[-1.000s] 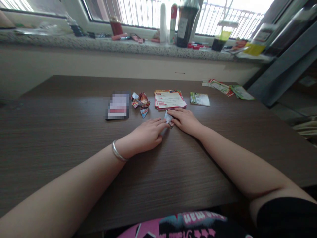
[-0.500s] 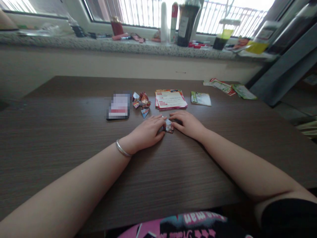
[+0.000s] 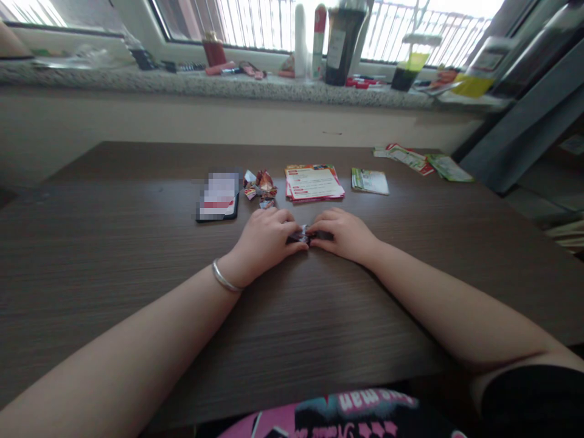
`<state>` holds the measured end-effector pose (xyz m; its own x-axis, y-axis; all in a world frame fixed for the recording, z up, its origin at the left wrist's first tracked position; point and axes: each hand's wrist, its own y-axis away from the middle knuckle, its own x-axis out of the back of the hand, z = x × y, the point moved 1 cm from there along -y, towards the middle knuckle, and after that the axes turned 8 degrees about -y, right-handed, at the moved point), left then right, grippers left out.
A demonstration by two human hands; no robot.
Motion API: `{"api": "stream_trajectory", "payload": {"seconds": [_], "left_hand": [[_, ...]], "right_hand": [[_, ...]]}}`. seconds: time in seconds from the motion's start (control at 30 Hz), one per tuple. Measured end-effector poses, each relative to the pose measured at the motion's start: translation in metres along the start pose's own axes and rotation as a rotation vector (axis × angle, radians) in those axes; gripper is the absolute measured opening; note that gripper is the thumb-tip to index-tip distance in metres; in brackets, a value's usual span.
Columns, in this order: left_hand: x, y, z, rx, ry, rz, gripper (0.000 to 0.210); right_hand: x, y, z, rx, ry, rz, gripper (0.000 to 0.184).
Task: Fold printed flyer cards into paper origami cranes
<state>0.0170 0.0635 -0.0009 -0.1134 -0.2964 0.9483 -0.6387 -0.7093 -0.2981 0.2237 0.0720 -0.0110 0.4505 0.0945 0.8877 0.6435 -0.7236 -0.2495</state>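
A small piece of folded printed paper [image 3: 304, 232] lies low over the table between my hands, mostly covered by fingers. My left hand [image 3: 270, 236] pinches its left side, thumb nearest me and fingers on the far side. On its right side my right hand [image 3: 343, 233] grips it the same way. Just beyond my left hand are several folded paper pieces [image 3: 261, 184], brown, white and red; the nearest is partly hidden by my knuckles. A stack of printed cards [image 3: 314, 182] with red edges rests past the gap between my hands.
A phone [image 3: 218, 196] with a blurred screen lies left of the folded pieces. Green-and-white cards [image 3: 370, 181] sit right of the stack, with more cards [image 3: 410, 159] at the far right edge. Bottles [image 3: 342, 45] and small items line the stone windowsill [image 3: 274, 89] behind the wooden table [image 3: 114, 243].
My hands have come closer together around the folded paper, and less of it shows. My right fingers, formerly at its edge, now pinch it.
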Motion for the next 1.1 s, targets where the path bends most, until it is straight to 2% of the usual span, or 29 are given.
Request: {"api": "stream_trajectory", "payload": {"seconds": [0.1,0.27,0.5,0.8,1.1], "left_hand": [[0.0,-0.002,0.001,-0.064,0.002,0.009,0.023],[-0.004,-0.002,0.0,-0.056,0.027,-0.018,0.024],[-0.007,-0.001,-0.004,0.079,0.122,-0.044,0.019],[-0.014,-0.002,-0.006,0.181,0.254,-0.005,0.027],[-0.021,-0.003,-0.01,0.115,0.321,0.029,0.021]], "right_hand": [[0.0,0.0,-0.001,-0.011,0.029,0.015,0.021],[-0.002,-0.002,0.002,-0.026,0.018,0.029,0.018],[-0.003,-0.004,0.006,-0.136,-0.042,0.065,0.012],[-0.005,-0.006,0.006,-0.146,0.007,0.073,0.008],[-0.008,-0.005,0.007,-0.106,-0.051,0.094,0.023]]}}
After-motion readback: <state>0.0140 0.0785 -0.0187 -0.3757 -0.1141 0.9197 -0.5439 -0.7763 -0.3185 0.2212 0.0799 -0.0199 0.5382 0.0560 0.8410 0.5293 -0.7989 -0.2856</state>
